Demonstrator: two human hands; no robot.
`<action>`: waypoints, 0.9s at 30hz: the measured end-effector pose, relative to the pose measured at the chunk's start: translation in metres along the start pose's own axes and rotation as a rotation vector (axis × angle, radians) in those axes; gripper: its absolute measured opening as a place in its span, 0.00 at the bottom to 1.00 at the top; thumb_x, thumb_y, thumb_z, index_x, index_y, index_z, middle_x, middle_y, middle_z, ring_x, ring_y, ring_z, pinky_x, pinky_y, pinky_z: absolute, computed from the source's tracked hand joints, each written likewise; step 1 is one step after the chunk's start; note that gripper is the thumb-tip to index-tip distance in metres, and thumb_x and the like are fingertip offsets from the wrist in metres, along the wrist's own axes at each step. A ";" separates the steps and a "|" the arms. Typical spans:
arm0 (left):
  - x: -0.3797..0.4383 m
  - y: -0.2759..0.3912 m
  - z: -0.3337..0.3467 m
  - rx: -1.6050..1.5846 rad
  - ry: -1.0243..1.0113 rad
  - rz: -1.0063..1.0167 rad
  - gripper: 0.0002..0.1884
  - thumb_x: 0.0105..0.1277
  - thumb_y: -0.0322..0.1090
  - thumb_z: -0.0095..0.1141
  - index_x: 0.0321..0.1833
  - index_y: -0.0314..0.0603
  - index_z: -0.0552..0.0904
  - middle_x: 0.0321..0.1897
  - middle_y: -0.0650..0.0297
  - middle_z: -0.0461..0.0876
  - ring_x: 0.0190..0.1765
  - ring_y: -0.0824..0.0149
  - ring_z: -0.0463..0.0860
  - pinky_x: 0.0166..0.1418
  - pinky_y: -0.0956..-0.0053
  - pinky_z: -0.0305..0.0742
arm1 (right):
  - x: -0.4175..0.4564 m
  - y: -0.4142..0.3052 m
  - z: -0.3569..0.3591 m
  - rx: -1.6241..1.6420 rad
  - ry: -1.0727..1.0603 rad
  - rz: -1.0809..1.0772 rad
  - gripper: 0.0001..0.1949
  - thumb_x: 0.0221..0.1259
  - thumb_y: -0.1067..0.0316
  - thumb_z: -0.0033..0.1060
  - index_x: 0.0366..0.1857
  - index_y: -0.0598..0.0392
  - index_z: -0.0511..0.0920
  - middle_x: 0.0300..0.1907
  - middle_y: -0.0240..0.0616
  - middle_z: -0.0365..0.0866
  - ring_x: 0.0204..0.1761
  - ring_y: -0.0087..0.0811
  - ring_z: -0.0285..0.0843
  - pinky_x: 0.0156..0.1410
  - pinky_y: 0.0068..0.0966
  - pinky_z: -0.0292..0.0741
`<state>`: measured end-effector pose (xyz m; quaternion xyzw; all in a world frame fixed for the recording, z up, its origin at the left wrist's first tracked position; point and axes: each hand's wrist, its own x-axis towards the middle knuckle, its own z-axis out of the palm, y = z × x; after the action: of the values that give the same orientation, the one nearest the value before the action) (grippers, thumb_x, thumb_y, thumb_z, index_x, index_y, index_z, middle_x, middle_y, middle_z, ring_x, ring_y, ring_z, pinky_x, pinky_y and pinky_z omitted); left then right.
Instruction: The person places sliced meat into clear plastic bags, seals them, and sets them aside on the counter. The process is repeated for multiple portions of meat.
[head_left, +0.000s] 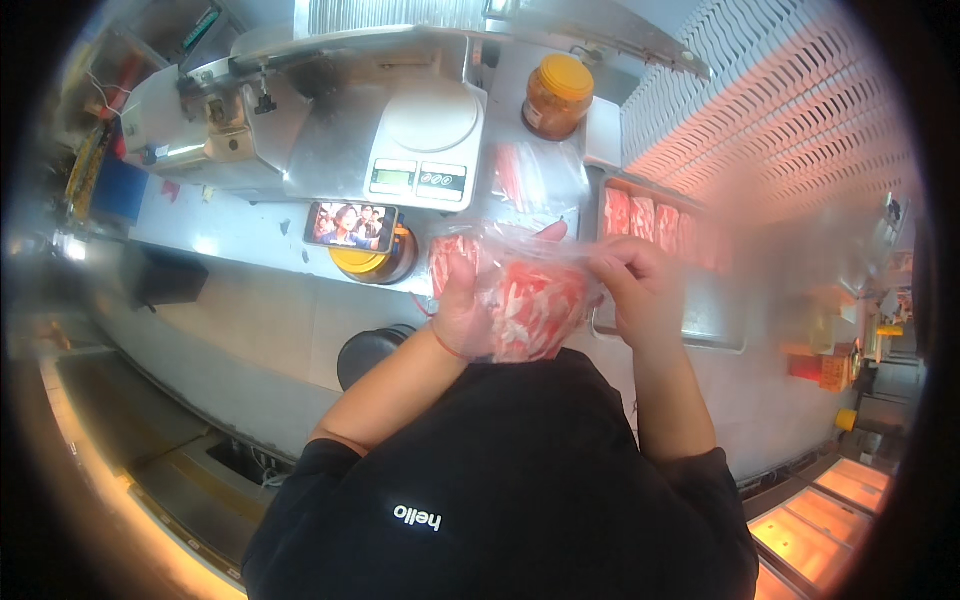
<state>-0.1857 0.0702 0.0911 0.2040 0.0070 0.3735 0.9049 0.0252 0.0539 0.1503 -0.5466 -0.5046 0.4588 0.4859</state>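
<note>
A clear plastic bag of sliced marbled raw meat (536, 311) is held up in front of my chest. My left hand (461, 315) grips its left side, thumb on top, with a thin band around the wrist. At the bag's upper right edge, the fingers of my right hand (634, 277) pinch the plastic. Behind it on the counter lies another clear bag with pinkish contents (529, 176). To the right, rolls of sliced meat (643, 217) stand in a row in a metal tray (609, 182), its right part blurred.
A white kitchen scale (424, 150) stands behind the hands, beside a metal slicing machine (217, 142). A yellow-lidded jar (559, 97) is at the back; a phone (351, 226) leans on another jar (382, 262). Stacked white trays (750, 97) rise at right. A black round stool (371, 356) is below.
</note>
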 end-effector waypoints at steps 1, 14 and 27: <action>-0.002 0.006 -0.004 0.141 -0.015 0.053 0.56 0.67 0.78 0.59 0.88 0.45 0.61 0.79 0.48 0.72 0.77 0.46 0.75 0.80 0.43 0.71 | -0.003 -0.002 -0.002 -0.028 -0.009 -0.117 0.03 0.71 0.76 0.70 0.38 0.64 0.87 0.40 0.38 0.90 0.38 0.26 0.85 0.41 0.23 0.81; -0.008 0.044 0.006 1.048 0.357 0.461 0.05 0.67 0.18 0.69 0.44 0.28 0.91 0.47 0.52 0.90 0.45 0.62 0.89 0.52 0.69 0.86 | -0.005 -0.003 -0.019 -0.231 -0.052 -0.408 0.03 0.64 0.76 0.76 0.35 0.60 0.88 0.38 0.40 0.91 0.38 0.30 0.87 0.44 0.25 0.81; -0.011 0.036 0.018 1.187 0.305 0.542 0.04 0.67 0.23 0.73 0.42 0.32 0.90 0.41 0.53 0.92 0.43 0.60 0.90 0.51 0.68 0.85 | 0.005 -0.042 -0.022 -0.518 -0.408 -0.626 0.14 0.60 0.73 0.78 0.49 0.55 0.87 0.46 0.43 0.91 0.44 0.47 0.89 0.49 0.37 0.85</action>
<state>-0.2149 0.0792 0.1194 0.6067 0.2874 0.5448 0.5025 0.0429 0.0577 0.1947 -0.3699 -0.8291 0.2466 0.3391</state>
